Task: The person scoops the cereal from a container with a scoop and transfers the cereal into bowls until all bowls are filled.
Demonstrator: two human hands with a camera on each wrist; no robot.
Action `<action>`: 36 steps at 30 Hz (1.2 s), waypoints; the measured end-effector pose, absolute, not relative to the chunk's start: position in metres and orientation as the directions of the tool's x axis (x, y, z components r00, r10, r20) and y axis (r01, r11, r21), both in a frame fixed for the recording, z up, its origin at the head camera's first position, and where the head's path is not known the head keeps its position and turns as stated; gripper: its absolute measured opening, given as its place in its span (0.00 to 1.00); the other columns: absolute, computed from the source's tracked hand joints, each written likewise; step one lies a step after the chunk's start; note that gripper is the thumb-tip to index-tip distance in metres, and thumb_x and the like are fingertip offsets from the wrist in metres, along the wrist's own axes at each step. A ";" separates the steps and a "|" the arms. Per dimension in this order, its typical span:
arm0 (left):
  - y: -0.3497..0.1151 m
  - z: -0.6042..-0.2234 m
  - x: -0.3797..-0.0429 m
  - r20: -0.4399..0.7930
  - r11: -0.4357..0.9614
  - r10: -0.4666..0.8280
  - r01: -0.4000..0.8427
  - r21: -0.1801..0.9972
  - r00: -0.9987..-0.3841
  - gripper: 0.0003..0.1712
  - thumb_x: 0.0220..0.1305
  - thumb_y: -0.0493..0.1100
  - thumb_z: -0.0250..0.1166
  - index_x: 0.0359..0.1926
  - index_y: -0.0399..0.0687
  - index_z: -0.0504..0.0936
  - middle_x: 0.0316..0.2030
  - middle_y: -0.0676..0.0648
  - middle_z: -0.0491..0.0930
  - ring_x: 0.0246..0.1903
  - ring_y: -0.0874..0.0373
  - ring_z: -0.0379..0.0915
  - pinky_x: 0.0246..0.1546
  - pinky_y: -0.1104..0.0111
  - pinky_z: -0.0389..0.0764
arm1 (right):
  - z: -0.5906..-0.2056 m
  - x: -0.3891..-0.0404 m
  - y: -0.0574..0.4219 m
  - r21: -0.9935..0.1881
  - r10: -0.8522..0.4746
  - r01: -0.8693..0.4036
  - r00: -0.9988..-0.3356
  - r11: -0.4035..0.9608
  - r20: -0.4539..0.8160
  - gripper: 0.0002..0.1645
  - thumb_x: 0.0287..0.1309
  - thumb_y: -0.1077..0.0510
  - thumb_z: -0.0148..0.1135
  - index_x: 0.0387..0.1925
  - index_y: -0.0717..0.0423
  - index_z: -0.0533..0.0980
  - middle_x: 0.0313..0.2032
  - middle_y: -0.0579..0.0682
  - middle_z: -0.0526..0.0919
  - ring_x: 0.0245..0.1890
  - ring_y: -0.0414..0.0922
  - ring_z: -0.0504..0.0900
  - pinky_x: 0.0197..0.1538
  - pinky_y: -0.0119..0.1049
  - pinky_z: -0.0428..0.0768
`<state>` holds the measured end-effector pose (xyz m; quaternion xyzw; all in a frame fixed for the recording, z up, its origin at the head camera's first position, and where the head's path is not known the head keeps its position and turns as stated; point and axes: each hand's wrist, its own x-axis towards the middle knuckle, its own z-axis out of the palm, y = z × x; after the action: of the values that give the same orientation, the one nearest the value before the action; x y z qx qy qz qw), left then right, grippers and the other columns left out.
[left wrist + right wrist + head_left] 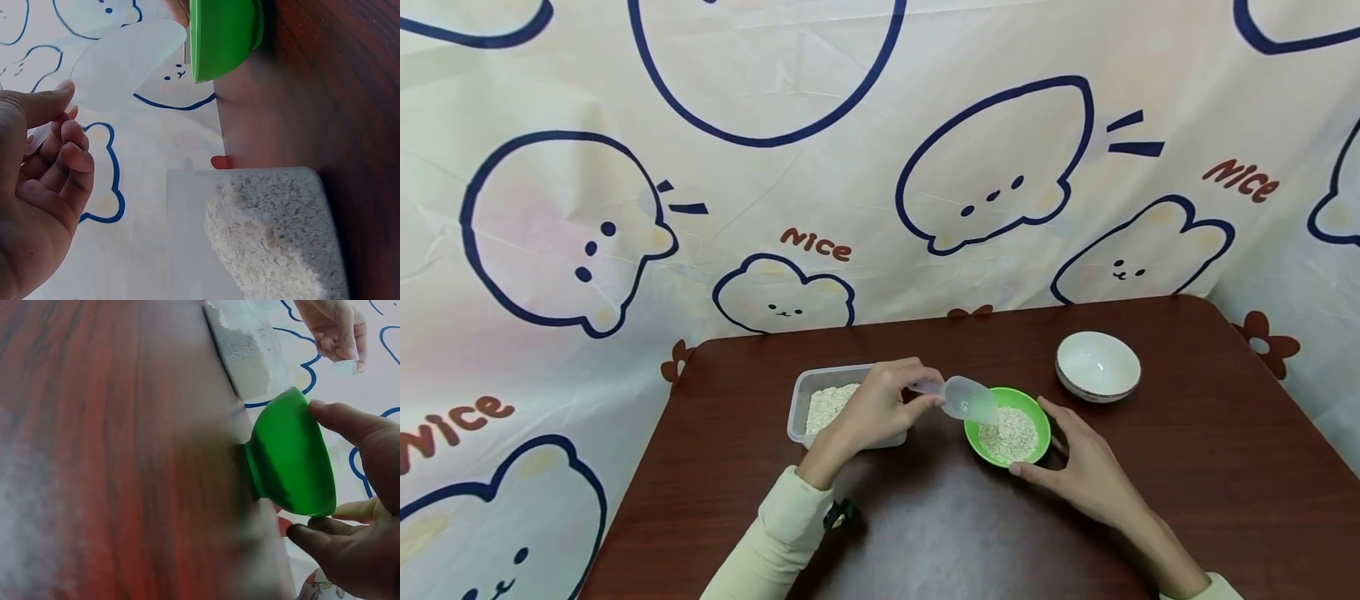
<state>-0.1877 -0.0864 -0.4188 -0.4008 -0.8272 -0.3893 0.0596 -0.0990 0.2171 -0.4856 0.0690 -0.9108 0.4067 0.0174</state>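
My left hand [883,407] pinches the handle of a translucent plastic scoop [968,400] between thumb and fingers. The scoop's tip reaches over the left rim of a small green bowl [972,437], which holds pale oat flakes [1013,435]. In the left wrist view the scoop [128,62] looks see-through, with no flakes showing in it. Thumb and fingers of my right hand [1093,471] grip the green bowl from its right side. The right wrist view shows that bowl [290,456] upright on its foot, thumb and fingertips at its rim.
A clear plastic container [795,412] with more oat flakes [269,237] stands on the table left of the green bowl, partly behind my left hand. A white bowl [1097,365] sits at the back right. A printed cloth [850,183] hangs behind the dark wooden table [940,533].
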 end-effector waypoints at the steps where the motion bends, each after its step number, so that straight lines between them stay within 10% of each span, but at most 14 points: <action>1: -0.088 -0.420 -0.188 0.416 0.373 0.607 0.705 0.603 -0.677 0.06 0.68 0.37 0.75 0.45 0.44 0.90 0.34 0.52 0.84 0.33 0.65 0.75 0.30 0.76 0.76 | -0.484 -0.099 0.217 -0.725 -0.108 -0.145 -0.989 0.673 0.097 0.67 0.50 0.35 0.85 0.79 0.64 0.63 0.75 0.65 0.70 0.74 0.63 0.73 0.69 0.60 0.77; 36: -0.194 -0.438 -0.182 0.505 0.483 0.221 0.543 0.686 -0.834 0.08 0.64 0.34 0.78 0.44 0.45 0.90 0.29 0.52 0.82 0.25 0.64 0.70 0.26 0.72 0.74 | -0.461 -0.126 0.134 -0.719 -0.190 -0.263 -0.965 0.643 0.183 0.58 0.54 0.40 0.84 0.78 0.58 0.67 0.76 0.59 0.72 0.74 0.60 0.74 0.70 0.62 0.77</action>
<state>-0.1817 -0.1941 -0.4383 -0.2267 -0.8428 -0.4549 0.1773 -0.1264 0.1343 -0.4609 0.1253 -0.9051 0.4037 0.0451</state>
